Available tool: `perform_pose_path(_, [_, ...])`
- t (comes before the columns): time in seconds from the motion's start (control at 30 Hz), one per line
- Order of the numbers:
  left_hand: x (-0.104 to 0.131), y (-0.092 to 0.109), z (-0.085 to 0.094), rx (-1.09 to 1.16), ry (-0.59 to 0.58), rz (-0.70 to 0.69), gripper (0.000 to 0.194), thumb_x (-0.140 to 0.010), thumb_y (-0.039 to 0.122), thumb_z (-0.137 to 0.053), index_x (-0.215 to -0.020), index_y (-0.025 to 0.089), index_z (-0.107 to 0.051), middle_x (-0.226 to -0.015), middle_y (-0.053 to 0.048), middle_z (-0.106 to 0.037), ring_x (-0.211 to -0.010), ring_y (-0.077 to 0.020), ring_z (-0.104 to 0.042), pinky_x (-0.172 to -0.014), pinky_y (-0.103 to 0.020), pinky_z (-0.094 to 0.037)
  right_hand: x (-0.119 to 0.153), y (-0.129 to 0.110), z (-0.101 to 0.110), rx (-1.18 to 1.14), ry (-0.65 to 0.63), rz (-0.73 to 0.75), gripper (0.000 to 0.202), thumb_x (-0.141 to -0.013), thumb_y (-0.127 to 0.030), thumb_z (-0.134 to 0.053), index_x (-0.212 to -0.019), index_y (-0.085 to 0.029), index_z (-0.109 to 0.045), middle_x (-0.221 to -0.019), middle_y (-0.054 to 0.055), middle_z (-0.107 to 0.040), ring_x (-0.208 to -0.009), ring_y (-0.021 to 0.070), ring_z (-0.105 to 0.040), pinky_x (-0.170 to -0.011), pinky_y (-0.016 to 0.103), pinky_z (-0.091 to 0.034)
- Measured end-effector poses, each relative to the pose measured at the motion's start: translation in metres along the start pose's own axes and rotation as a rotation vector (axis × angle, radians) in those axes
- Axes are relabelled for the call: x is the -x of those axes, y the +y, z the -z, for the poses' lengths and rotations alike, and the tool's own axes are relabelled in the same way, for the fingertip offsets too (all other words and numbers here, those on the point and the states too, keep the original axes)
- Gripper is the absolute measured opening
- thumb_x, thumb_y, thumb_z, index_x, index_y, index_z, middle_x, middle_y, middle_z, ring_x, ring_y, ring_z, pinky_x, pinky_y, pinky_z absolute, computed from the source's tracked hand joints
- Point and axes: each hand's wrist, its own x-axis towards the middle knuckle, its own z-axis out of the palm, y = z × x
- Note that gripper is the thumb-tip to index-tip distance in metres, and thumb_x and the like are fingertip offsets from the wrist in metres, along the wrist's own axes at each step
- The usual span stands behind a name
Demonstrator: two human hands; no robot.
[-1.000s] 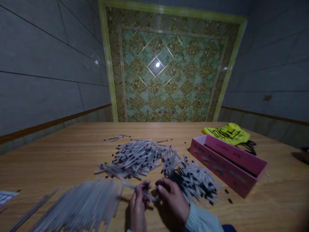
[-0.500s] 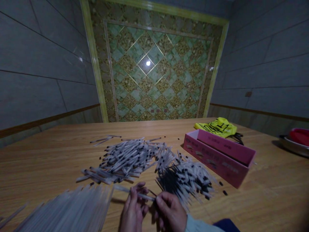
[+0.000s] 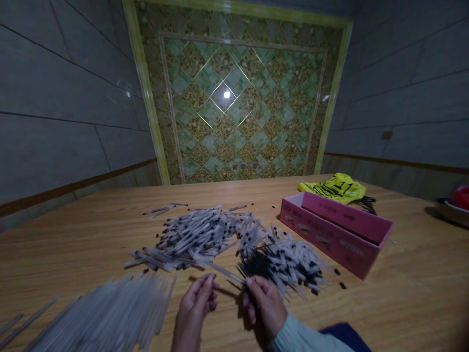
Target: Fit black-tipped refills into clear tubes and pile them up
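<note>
My right hand pinches the near end of a thin translucent tube, which points up and left over the table; a dark thin stick shows beside those fingers. My left hand is apart from the tube, its fingertips pressed together; whether they hold anything is too small to tell. Beyond the hands lies a pile of black-tipped tubes. Black thin sticks and shorter white pieces with black ends lie past my right hand. Long clear tubes are spread at the lower left.
On the wooden table, an open pink box stands at the right, with a yellow bag behind it. A bowl with something red sits at the far right edge. A few loose tubes lie at the back left.
My left hand has let go of the tube and moved slightly left, away from my right hand. The tube now slants up and left from my right hand.
</note>
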Motion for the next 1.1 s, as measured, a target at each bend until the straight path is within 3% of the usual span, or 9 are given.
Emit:
perform_pose_path(0.13, [-0.015,0.001,0.023,-0.188,0.163,-0.102,0.043,-0.063,0.046,-0.066,-0.091,0.013,-0.065,-0.083,-0.007,-0.067,-0.081,-0.0202,-0.06,-0.072,-0.03,-0.047,-0.001,0.0,-0.001,-0.054,0.053,0.025,0.042,-0.069,-0.054,-0.063,-0.064,-0.015,-0.049,-0.043,-0.004,-0.053,-0.026,0.0038,-0.036,-0.024,0.014,-0.028])
perform_pose_path(0.23, [-0.021,0.005,0.03,-0.234,0.247,-0.203,0.039,-0.066,0.041,-0.062,-0.094,0.015,-0.063,-0.098,-0.009,-0.066,-0.099,-0.0237,-0.058,-0.089,-0.035,-0.041,-0.001,0.0,-0.001,-0.021,0.047,0.039,0.044,-0.068,-0.056,-0.063,-0.064,-0.014,-0.049,-0.043,-0.003,-0.054,-0.026,0.0036,-0.036,-0.024,0.013,-0.028])
perform_pose_path(0.37, [-0.02,0.006,0.029,-0.229,0.244,-0.239,0.038,-0.066,0.038,-0.062,-0.096,0.015,-0.063,-0.104,-0.01,-0.065,-0.107,-0.0257,-0.055,-0.096,-0.038,-0.036,0.001,-0.002,-0.001,0.041,0.008,0.028,0.044,-0.069,-0.056,-0.063,-0.064,-0.014,-0.049,-0.044,-0.003,-0.054,-0.027,0.0038,-0.037,-0.025,0.014,-0.03])
perform_pose_path(0.6, [-0.013,0.007,0.02,-0.163,0.229,-0.28,0.035,-0.065,0.029,-0.068,-0.098,0.018,-0.065,-0.112,-0.01,-0.063,-0.114,-0.0239,-0.051,-0.101,-0.034,-0.031,0.006,-0.01,-0.003,0.1,-0.054,0.013,0.044,-0.068,-0.054,-0.064,-0.063,-0.013,-0.051,-0.046,-0.002,-0.056,-0.029,0.0036,-0.041,-0.028,0.014,-0.031])
perform_pose_path(0.77, [0.005,0.012,-0.004,0.129,0.031,-0.123,0.043,-0.064,0.028,-0.071,-0.104,0.018,-0.062,-0.117,-0.012,-0.062,-0.115,-0.0258,-0.052,-0.101,-0.037,-0.034,0.007,-0.007,-0.004,0.063,-0.081,-0.012,0.043,-0.069,-0.053,-0.064,-0.062,-0.012,-0.051,-0.045,0.0,-0.057,-0.027,0.0043,-0.042,-0.027,0.014,-0.03])
perform_pose_path(0.9, [0.019,0.013,-0.018,0.308,-0.151,0.037,0.052,-0.063,0.032,-0.072,-0.111,0.02,-0.057,-0.12,-0.014,-0.061,-0.107,-0.0285,-0.058,-0.093,-0.04,-0.044,0.006,-0.001,-0.006,0.0,-0.087,-0.035,0.044,-0.069,-0.055,-0.063,-0.063,-0.013,-0.051,-0.041,-0.002,-0.054,-0.024,0.0052,-0.038,-0.024,0.015,-0.029])
perform_pose_path(1.1, [0.021,0.016,-0.017,0.333,-0.14,0.117,0.041,-0.061,0.029,-0.075,-0.096,0.016,-0.058,-0.095,-0.012,-0.071,-0.091,-0.026,-0.066,-0.078,-0.034,-0.053,0.007,-0.002,-0.005,0.112,-0.159,-0.011,0.048,-0.069,-0.058,-0.061,-0.059,-0.013,-0.051,-0.042,0.0,-0.056,-0.025,0.005,-0.041,-0.026,0.014,-0.026])
